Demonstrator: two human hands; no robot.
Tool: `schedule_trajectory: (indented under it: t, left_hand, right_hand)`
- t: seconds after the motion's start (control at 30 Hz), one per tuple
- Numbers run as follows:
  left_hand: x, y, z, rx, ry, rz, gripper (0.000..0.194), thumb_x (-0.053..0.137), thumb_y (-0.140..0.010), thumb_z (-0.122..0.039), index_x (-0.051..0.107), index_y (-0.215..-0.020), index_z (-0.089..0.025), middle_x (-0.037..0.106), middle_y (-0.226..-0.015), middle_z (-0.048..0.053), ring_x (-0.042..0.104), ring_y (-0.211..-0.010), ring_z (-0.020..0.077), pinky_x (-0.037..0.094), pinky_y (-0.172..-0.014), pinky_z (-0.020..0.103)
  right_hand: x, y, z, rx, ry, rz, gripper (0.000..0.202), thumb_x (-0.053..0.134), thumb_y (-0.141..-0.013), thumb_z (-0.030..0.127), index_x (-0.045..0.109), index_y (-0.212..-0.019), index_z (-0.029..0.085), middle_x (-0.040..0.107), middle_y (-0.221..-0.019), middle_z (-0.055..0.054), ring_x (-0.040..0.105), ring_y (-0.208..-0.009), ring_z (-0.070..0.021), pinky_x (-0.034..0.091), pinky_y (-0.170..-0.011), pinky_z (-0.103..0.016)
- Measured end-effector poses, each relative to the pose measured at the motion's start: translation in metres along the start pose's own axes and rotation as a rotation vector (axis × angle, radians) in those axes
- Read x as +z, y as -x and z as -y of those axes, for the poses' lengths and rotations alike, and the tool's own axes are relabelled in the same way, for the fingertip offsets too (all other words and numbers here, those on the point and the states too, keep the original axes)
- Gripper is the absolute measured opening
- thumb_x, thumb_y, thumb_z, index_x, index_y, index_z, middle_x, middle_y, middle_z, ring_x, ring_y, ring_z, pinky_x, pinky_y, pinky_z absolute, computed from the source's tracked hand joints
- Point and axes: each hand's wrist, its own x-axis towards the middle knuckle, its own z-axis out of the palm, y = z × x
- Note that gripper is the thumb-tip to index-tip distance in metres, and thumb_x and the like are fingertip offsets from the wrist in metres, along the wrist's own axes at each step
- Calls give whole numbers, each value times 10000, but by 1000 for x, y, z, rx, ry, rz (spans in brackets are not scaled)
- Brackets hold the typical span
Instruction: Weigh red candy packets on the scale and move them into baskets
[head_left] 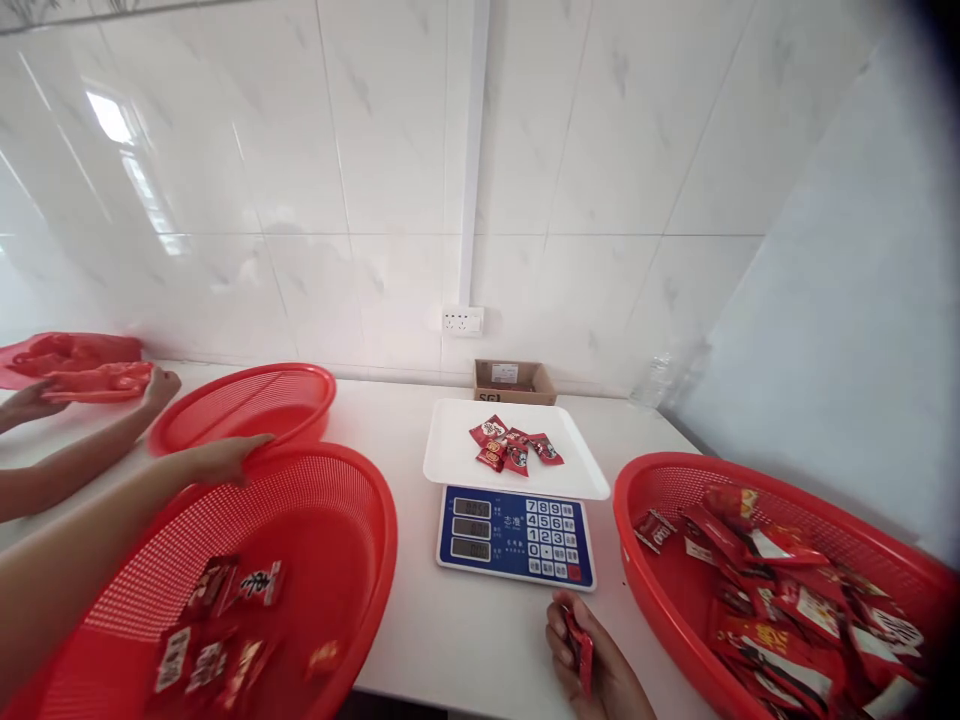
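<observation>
While the right hand (602, 662) grips a packet (580, 650), "789" tops the keypad (551, 538)

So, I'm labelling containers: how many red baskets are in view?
3: the right basket, beside the scale; the near left basket, under your left hand; and the far left basket, just behind that one, partly covered by its rim.

The basket (635, 565) by the right edge of the desk (409, 600) was cut off; 3 readouts (472, 528) were blurred.
</observation>
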Motion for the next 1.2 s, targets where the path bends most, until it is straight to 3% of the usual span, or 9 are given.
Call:
schedule_trajectory:
  t: [0.17, 0.33, 0.43, 0.53, 0.67, 0.87, 0.97, 1.07, 1.2]
  left_hand:
    - [-12, -17, 4, 197, -60, 212, 590, 480, -572, 62, 606, -1080, -211, 634, -1098, 23, 529, -1055, 207, 323, -926, 305]
    - [-9, -30, -4, 57, -159, 56, 482, 377, -773, -13, 508, -1210, -167, 490, -1261, 114, 332, -1242, 277, 201, -1005, 432]
    - [-2, -27, -17, -22, -117, 29, 502, 313, -894, -211, 238, -1375, -90, 372, -1336, 197, 352, -1217, 330, 303, -940, 468]
    - [6, -10, -32, -15, -5, 156, 735, 374, -859, -494, 63, -1419, -135, 264, -1402, 209, 393, -1200, 340, 405, -871, 419]
    - [15, 19, -40, 116, -73, 302, 886, 606, -718, -409, 82, -1419, -269, 139, -1456, 177, 395, -1181, 415, 435, -815, 473]
    - [18, 5, -8, 257, -115, 188, 646, 489, -798, -208, 244, -1379, -350, 237, -1447, 57, 539, -1045, 362, 470, -767, 433]
    - [21, -11, 2, 259, -132, 100, 639, 505, -807, -267, 247, -1392, -273, 247, -1442, 91, 388, -1204, 362, 337, -945, 485]
    - [30, -17, -12, 270, -132, -24, 681, 485, -823, -425, 211, -1405, -199, 209, -1451, 113, 171, -1316, 324, 155, -1033, 512]
    - [51, -14, -53, 313, -6, -100, 561, 403, -856, -474, 343, -1344, -203, 391, -1369, 89, 215, -1307, 288, 101, -1036, 524]
  right_hand:
    - [1, 1, 0, -7, 0, -28, 287, 751, -619, 353, 617, -813, 189, 515, -637, 32, 414, -503, -45, 322, -403, -143]
    - [-2, 0, -2, -19, -30, -30, 274, 755, -618, 329, 608, -802, 189, 516, -643, 33, 419, -505, -42, 320, -407, -138]
    - [-4, -2, -3, -30, -30, -20, 252, 741, -640, 336, 611, -796, 187, 524, -645, 30, 423, -506, -41, 321, -411, -137]
    - [-5, -3, -3, -27, -34, -9, 243, 736, -647, 337, 620, -800, 187, 527, -641, 28, 424, -502, -40, 313, -404, -134]
    - [-5, -4, -3, 6, -56, -9, 223, 740, -648, 317, 633, -799, 192, 527, -641, 26, 433, -509, -38, 344, -425, -132]
    - [-5, -4, -2, 33, -67, -22, 219, 747, -640, 311, 641, -802, 207, 538, -653, 22, 457, -529, -50, 392, -445, -141]
    - [-8, -6, -3, 18, -91, -37, 229, 763, -620, 304, 648, -792, 207, 556, -638, 23, 470, -516, -53, 394, -422, -141]
    - [-7, -7, -4, 3, -88, -72, 260, 782, -595, 301, 649, -798, 208, 595, -651, 21, 508, -527, -56, 415, -429, -140]
    - [1, -3, -2, -9, 14, -168, 365, 785, -589, 316, 634, -908, 223, 660, -785, -5, 600, -650, -104, 499, -537, -203]
